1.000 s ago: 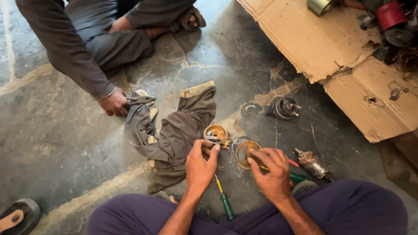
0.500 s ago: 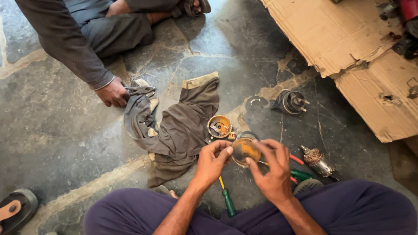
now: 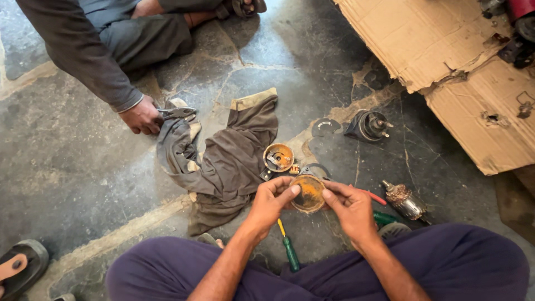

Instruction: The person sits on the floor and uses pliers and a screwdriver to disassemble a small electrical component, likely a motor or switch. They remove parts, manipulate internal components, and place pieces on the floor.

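Both hands, left hand [image 3: 271,202] and right hand [image 3: 351,207], now grasp the lifted orange-stained round cap [image 3: 308,193] (center frame), off the floor.

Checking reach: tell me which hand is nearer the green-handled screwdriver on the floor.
Left. The left hand is just above the screwdriver; the right hand sits farther to its right.

Cracked dark stone floor [image 3: 83,184] w/ torn cardboard [image 3: 446,61], daylight.
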